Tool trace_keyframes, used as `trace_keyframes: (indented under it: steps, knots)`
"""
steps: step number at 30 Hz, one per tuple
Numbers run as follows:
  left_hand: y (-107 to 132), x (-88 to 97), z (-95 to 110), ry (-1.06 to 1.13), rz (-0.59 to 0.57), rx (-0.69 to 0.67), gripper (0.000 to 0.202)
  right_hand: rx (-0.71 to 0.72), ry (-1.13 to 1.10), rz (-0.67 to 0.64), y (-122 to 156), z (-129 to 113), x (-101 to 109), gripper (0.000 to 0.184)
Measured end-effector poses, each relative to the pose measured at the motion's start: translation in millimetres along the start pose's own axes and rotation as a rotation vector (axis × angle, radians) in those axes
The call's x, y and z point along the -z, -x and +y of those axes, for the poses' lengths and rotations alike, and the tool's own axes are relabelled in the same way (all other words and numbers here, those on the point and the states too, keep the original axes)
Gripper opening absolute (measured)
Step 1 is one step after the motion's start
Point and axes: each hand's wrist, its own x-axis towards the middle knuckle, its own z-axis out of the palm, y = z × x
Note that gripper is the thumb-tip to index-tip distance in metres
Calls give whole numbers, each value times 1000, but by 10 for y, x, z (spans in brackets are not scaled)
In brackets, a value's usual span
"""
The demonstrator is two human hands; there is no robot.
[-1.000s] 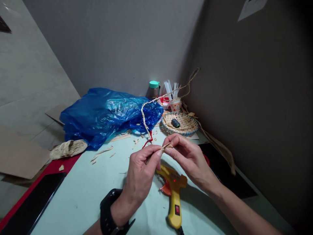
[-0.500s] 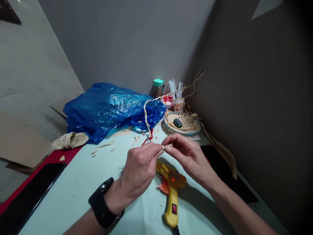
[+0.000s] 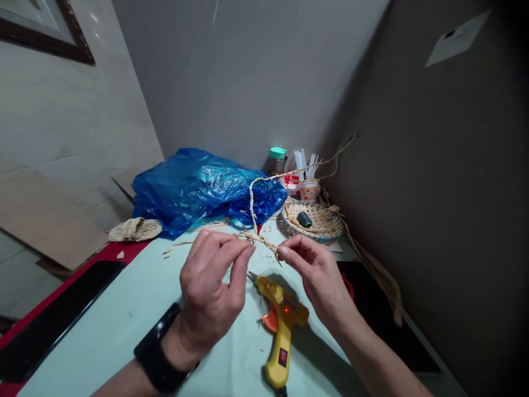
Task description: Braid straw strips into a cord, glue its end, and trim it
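A twisted straw cord (image 3: 266, 242) runs between my hands, with a longer braided length (image 3: 252, 204) rising behind it. My right hand (image 3: 320, 273) pinches the cord's right end between thumb and forefinger. Thumb and forefinger of my left hand (image 3: 212, 281) are pressed together just in front of the cord; what they hold is too small to make out. Below the hands, a yellow hot glue gun (image 3: 285, 317) lies on the pale green table cover (image 3: 161, 325), its red light on. A bit of red cord (image 3: 259, 227) shows behind the straw.
A blue plastic bag (image 3: 206, 184) fills the back left, beside a bundle of pale fibre (image 3: 135, 229). At the back right are a woven basket (image 3: 326, 226) with a dark thread spool (image 3: 305, 220), a cup of glue sticks (image 3: 309, 190) and a green-lidded jar (image 3: 277, 160). Grey walls stand close behind.
My hands have moved apart, the left one leftward, exposing the twisted cord between them. My right hand keeps its pinch. The view has tilted upward and shifted slightly left.
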Motion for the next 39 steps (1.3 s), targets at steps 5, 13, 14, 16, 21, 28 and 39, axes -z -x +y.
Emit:
trace_keyframes:
  steps: [5, 13, 14, 16, 21, 28, 39]
  knots:
    - [145, -26, 42, 223, -238, 300, 14, -38, -60, -18, 103, -34, -100, 24]
    - [138, -89, 64, 438, -227, 639, 12, 8, 69, -124, 181, -75, -171, 20]
    - [135, -83, 65, 449, -232, 645, 12, 12, 77, -133, 184, -79, -169, 20]
    - [130, -70, 63, 458, -248, 632, 12, 12, 91, -148, 188, -84, -161, 21]
    - [141, -40, 50, 304, -282, 474, 18, 46, 165, -146, 208, -101, -151, 21]
    - [154, -18, 42, 142, -283, 253, 22, 64, 239, -97, 245, -182, -156, 20]
    - [31, 11, 64, 750, -414, 772, 11, 68, 205, -7, 234, -58, -214, 19]
